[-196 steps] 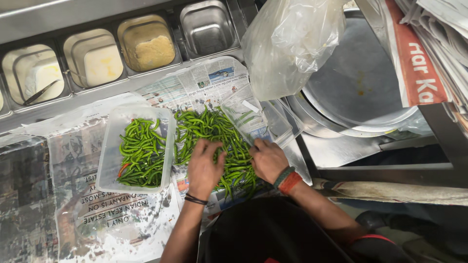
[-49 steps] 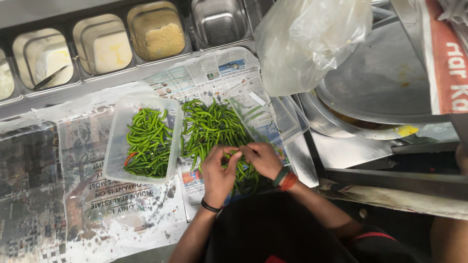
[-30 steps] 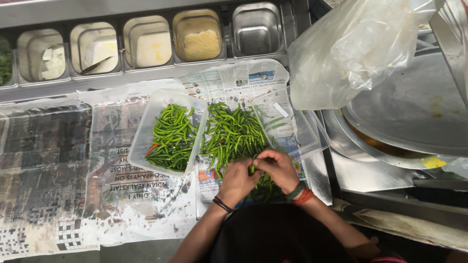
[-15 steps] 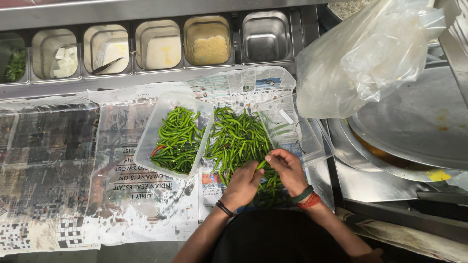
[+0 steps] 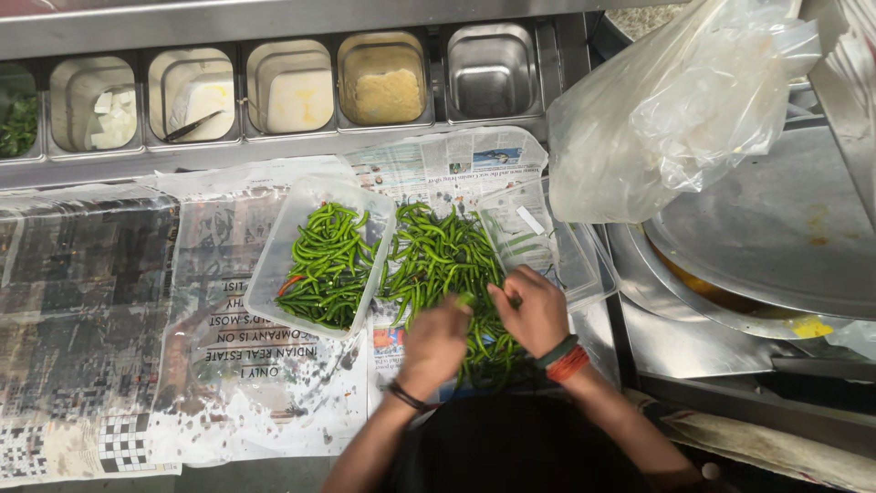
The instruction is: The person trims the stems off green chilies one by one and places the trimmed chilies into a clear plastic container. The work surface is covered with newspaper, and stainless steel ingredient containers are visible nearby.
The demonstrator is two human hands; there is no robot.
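Observation:
A loose pile of green chillies [image 5: 445, 265] lies on newspaper in front of me. My left hand [image 5: 436, 342] is blurred and holds one green chilli [image 5: 466, 299] at its fingertips, above the near part of the pile. My right hand [image 5: 529, 309] rests on the pile's right side, fingers pinching at the chillies; bands circle that wrist. A clear plastic tub [image 5: 290, 239] to the left of the pile holds more green chillies and a reddish one.
Steel inset pans [image 5: 481, 66] with pale and yellow fillings line the back. A crumpled clear plastic bag [image 5: 675, 110] and large round steel lids [image 5: 785, 246] stand at the right. A clear tub lid [image 5: 547, 239] lies beside the pile. Stained newspaper [image 5: 109, 310] covers the counter's left.
The view has shifted so the counter sits further right. My hands stayed at the near end of the pile; the left hand has lifted with a chilli and moves fast.

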